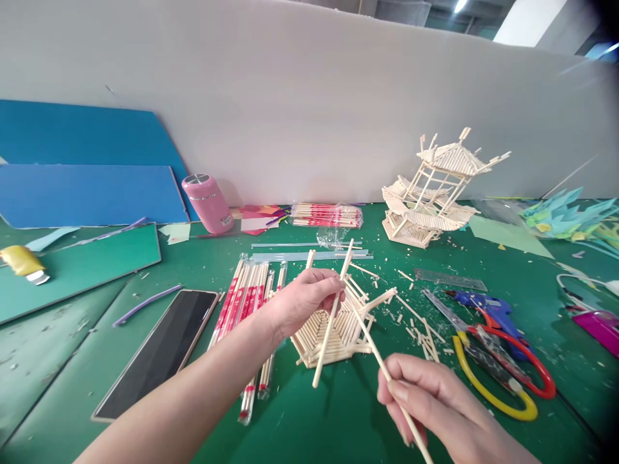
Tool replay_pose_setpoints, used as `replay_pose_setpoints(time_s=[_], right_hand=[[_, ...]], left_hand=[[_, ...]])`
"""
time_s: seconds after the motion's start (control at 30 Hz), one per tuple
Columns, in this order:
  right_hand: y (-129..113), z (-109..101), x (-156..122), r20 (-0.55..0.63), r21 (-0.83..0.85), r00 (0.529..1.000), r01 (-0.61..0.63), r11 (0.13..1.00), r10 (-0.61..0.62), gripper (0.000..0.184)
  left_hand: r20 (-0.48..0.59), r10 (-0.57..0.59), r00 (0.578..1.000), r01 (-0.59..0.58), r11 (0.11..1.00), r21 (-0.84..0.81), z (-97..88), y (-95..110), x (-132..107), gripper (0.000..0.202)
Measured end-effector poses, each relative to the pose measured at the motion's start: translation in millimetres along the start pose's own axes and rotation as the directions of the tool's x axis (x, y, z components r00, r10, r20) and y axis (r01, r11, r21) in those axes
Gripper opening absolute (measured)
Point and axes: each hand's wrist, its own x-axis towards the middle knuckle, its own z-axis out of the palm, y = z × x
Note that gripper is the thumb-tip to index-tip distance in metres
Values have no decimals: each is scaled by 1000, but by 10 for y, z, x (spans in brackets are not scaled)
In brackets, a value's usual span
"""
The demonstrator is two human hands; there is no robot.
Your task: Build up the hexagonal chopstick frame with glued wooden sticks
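Observation:
My left hand point(304, 298) is closed on a wooden chopstick point(333, 319) that slants down over a small roof panel of glued sticks point(333, 332) lying on the green mat. My right hand point(428, 396) pinches a second chopstick point(374, 351) near its lower end; its far tip reaches the roof panel. A finished stick pagoda model point(435, 190) stands at the back right. Wrapped chopstick packets point(244, 303) lie to the left of the panel.
Scissors with red and yellow handles point(503, 377) and a blue glue gun point(483, 309) lie at the right. A phone point(159, 351) rests at the left front. A pink flask point(209, 203), blue boards point(87, 190) and coloured paper sit by the white wall. Stick offcuts litter the mat.

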Motion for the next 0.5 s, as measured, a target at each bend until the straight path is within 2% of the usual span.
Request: replay_pose_setpoints(time_s=[0.1, 0.5], right_hand=[[12, -1, 11, 14, 16, 1000, 5, 1000, -6, 31], [-10, 79, -12, -102, 23, 995, -13, 1000, 15, 35]], left_hand=[[5, -1, 1000, 1, 1000, -12, 1, -2, 0, 19], [-5, -12, 1000, 12, 999, -40, 3, -7, 0, 19]])
